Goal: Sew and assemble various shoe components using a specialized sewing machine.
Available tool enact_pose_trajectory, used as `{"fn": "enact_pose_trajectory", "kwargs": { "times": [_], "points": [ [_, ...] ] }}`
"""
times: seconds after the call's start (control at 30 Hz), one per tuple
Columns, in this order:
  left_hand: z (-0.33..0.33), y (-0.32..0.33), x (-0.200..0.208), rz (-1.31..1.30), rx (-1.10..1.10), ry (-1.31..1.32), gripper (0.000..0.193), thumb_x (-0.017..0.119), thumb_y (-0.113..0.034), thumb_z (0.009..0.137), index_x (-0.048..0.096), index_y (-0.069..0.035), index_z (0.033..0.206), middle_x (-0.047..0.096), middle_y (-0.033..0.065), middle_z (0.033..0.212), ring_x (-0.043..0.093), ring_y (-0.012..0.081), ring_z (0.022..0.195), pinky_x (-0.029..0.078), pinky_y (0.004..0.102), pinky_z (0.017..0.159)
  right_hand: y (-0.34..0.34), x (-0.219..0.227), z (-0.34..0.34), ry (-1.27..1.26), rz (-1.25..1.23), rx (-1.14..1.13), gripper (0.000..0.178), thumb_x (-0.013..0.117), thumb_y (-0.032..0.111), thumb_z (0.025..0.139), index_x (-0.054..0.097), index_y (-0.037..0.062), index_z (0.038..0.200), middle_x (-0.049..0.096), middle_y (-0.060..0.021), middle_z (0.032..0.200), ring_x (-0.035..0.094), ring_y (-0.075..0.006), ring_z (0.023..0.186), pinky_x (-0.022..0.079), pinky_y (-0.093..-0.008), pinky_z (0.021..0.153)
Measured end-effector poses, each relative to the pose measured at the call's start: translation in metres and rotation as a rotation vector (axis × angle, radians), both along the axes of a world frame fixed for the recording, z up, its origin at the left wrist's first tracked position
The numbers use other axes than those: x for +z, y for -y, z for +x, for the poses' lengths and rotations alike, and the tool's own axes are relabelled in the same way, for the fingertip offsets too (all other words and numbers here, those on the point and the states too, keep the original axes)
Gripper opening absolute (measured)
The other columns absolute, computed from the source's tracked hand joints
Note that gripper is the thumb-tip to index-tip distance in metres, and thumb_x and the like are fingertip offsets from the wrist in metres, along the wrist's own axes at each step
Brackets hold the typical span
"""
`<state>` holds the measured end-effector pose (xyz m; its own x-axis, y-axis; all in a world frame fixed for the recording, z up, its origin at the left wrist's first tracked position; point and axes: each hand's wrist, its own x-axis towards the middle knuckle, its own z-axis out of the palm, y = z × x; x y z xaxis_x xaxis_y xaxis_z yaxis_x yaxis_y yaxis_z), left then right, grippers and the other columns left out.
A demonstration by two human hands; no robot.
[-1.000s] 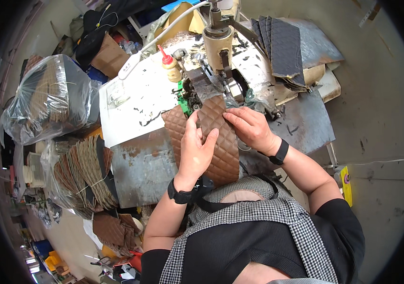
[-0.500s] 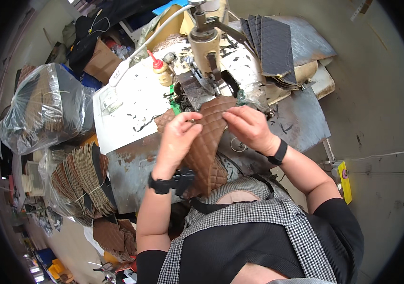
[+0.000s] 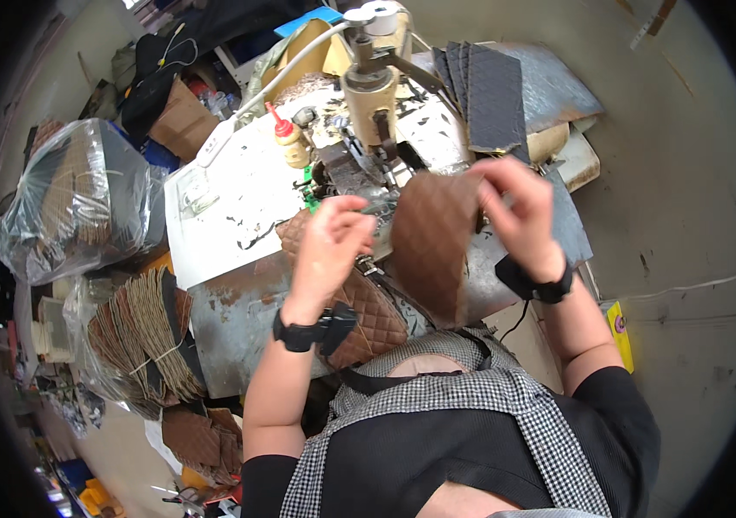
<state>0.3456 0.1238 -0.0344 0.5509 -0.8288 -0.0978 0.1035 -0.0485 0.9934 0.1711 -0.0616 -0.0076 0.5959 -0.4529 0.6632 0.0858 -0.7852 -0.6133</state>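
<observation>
A brown quilted leather-like panel (image 3: 431, 242) hangs by its upper right corner from my right hand (image 3: 523, 211), whose fingers are pinched on it. The panel is blurred by motion and stands raised in front of the sewing machine (image 3: 369, 104). My left hand (image 3: 329, 255) is to the left of it, fingers curved and apart, with nothing seen in them. Under and beside my left wrist, a second brown quilted panel (image 3: 374, 321) lies on the metal table (image 3: 230, 311), partly hidden by the arm.
A bottle with a red cap (image 3: 293, 148) stands left of the machine among dark scraps on a white board (image 3: 204, 246). Black quilted panels (image 3: 495, 95) are stacked at the back right. Tied bundles of panels (image 3: 148, 324) and a plastic-wrapped bundle (image 3: 83, 203) sit at the left.
My right hand has moved right and up, pulling the brown panel away from the machine and lifting it. My left hand has come off the panel, uncovering the second one below.
</observation>
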Motion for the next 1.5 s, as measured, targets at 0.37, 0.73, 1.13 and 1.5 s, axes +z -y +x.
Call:
{"fn": "enact_pose_trajectory", "kwargs": {
  "times": [0.37,0.73,1.13,1.5],
  "points": [
    [0.078,-0.07,-0.12,0.559,0.505,0.837,0.069,0.082,-0.029,0.07,0.052,0.006,0.122,0.062,0.0158,0.094,0.061,0.025,0.084,0.05,0.0347,0.082,0.13,-0.011,0.006,-0.179,0.868,-0.196,0.014,0.069,0.014,0.082,0.06,0.0057,0.075,0.053,0.0032,0.059,0.046,-0.0061,0.048,0.035,-0.0206,0.045],
    [0.071,-0.069,-0.112,0.643,0.442,0.693,0.058,0.085,-0.023,0.068,0.055,0.001,0.111,0.057,0.0048,0.077,0.055,0.0169,0.068,0.05,0.0311,0.067,0.148,0.009,0.044,-0.505,0.216,-0.455,0.118,0.068,0.075,0.065,0.031,-0.0121,0.135,0.048,-0.037,0.128,0.048,-0.0452,0.122,0.043,-0.0442,0.1],
    [0.068,-0.068,-0.117,0.576,0.442,0.639,0.057,0.085,-0.02,0.068,0.054,0.001,0.112,0.056,0.0034,0.075,0.053,0.0137,0.063,0.048,0.0287,0.062,0.18,0.037,0.069,-1.064,0.208,-0.084,0.11,0.078,0.049,0.066,0.023,-0.0032,0.146,0.042,-0.0269,0.141,0.043,-0.0339,0.13,0.039,-0.0393,0.104],
    [0.069,-0.067,-0.115,0.553,0.45,0.614,0.057,0.084,-0.018,0.068,0.054,-0.001,0.113,0.056,0.0036,0.074,0.053,0.0147,0.063,0.048,0.0297,0.062,0.134,0.047,0.073,-1.363,0.113,-0.193,0.127,0.078,0.063,0.062,0.008,0.0002,0.149,0.033,-0.0345,0.142,0.038,-0.0415,0.131,0.036,-0.0403,0.107]
  ]
}}
